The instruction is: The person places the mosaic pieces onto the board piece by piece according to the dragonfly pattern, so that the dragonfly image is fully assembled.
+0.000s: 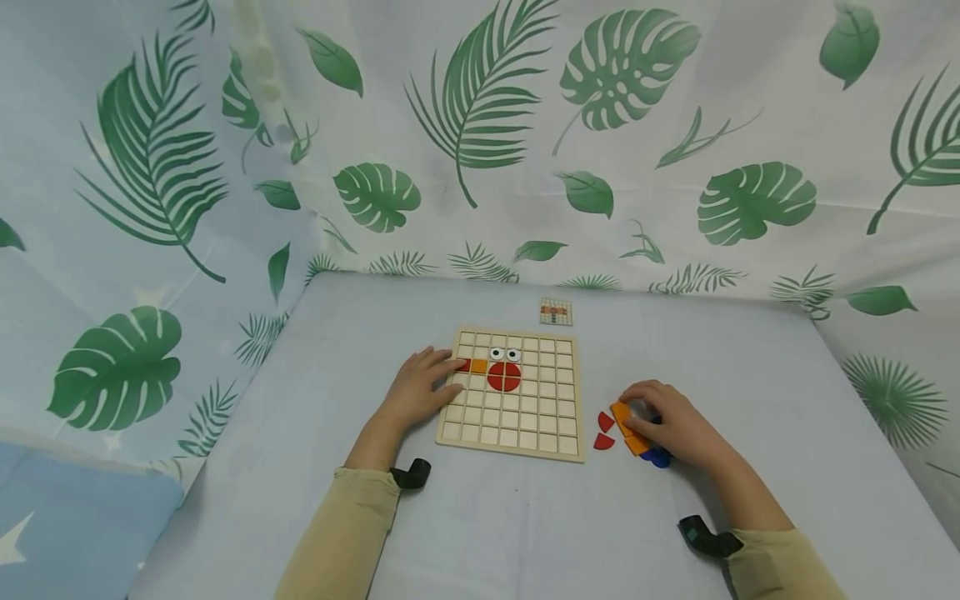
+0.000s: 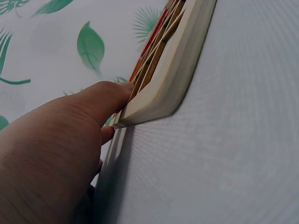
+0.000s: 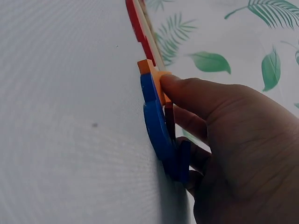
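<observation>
A square wooden grid board (image 1: 510,417) lies on the table, bearing two eye pieces (image 1: 505,354), a red circle (image 1: 504,377) made of quarter pieces, and an orange square (image 1: 478,366). My left hand (image 1: 416,387) rests at the board's left edge. Its index fingertip touches a red piece (image 1: 465,365) beside the orange square, and its thumb lies on the rim. Right of the board, my right hand (image 1: 675,421) pinches an orange tile (image 1: 621,412) with thumb and fingers over a small pile. Blue pieces (image 3: 156,130) in that pile are partly hidden by the hand in the head view.
Two red quarter pieces (image 1: 604,442) lie between the board and the pile. Behind the board is a small pattern card (image 1: 556,312). Leaf-printed curtains (image 1: 480,167) hang at the back and sides of the pale table (image 1: 495,533).
</observation>
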Motion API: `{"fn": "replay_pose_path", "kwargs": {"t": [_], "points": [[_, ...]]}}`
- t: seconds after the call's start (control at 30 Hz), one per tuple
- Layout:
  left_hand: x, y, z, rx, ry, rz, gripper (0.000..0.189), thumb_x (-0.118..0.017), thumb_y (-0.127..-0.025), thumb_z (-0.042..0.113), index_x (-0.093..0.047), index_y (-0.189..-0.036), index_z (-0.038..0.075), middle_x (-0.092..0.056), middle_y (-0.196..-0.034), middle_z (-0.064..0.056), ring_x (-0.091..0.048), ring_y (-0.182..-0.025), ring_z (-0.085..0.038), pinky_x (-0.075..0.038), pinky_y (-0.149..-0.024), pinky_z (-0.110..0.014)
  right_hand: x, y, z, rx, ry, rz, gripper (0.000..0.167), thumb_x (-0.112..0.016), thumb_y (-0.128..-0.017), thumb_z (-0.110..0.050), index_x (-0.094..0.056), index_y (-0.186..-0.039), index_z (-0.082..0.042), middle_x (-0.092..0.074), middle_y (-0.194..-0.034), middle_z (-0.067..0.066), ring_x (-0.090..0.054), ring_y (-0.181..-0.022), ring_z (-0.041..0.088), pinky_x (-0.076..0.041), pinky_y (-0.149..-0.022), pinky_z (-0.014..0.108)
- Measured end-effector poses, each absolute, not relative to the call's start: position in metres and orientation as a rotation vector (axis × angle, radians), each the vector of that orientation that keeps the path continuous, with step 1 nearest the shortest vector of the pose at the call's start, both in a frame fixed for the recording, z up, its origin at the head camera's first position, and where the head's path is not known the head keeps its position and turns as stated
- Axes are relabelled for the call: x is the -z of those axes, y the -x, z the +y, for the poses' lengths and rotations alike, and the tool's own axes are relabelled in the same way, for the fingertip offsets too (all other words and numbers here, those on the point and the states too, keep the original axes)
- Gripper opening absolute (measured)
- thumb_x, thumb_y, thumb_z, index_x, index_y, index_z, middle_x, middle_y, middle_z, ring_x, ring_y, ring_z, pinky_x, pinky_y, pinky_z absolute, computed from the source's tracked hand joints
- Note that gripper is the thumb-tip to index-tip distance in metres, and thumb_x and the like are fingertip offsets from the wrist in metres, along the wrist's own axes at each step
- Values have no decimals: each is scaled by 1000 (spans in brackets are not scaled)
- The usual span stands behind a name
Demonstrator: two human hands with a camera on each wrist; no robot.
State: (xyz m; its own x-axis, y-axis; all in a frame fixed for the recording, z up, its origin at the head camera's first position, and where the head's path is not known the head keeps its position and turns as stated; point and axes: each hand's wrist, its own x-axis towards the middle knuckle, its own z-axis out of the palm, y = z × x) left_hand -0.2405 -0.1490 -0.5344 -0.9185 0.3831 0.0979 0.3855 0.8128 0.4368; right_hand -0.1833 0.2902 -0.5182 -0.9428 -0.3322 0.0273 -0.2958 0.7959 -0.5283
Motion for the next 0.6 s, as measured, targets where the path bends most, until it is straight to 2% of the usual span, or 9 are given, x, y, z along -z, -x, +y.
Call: {"fn": "replay_pose_path", "kwargs": {"t": [0.23, 0.6], "points": [[537, 243, -150, 717, 622, -3016, 50, -55, -98, 49, -51, -145, 32, -42, -156, -1, -26, -150, -32, -14, -127, -49, 514, 182, 289, 829, 389, 2917, 26, -70, -93, -24, -63, -117, -18, -65, -108, 3, -52, -90, 19, -49, -81, 37], [538, 243, -150, 725, 617, -3008, 50, -57, -97, 47, -52, -144, 30, -43, -155, -2, -27, -150, -33, -16, -126, -49, 515, 182, 289, 857, 346, 2925, 21, -69, -93, -20, -64, -114, -20, -63, -95, -2, -53, -85, 17, -50, -74, 28]]}}
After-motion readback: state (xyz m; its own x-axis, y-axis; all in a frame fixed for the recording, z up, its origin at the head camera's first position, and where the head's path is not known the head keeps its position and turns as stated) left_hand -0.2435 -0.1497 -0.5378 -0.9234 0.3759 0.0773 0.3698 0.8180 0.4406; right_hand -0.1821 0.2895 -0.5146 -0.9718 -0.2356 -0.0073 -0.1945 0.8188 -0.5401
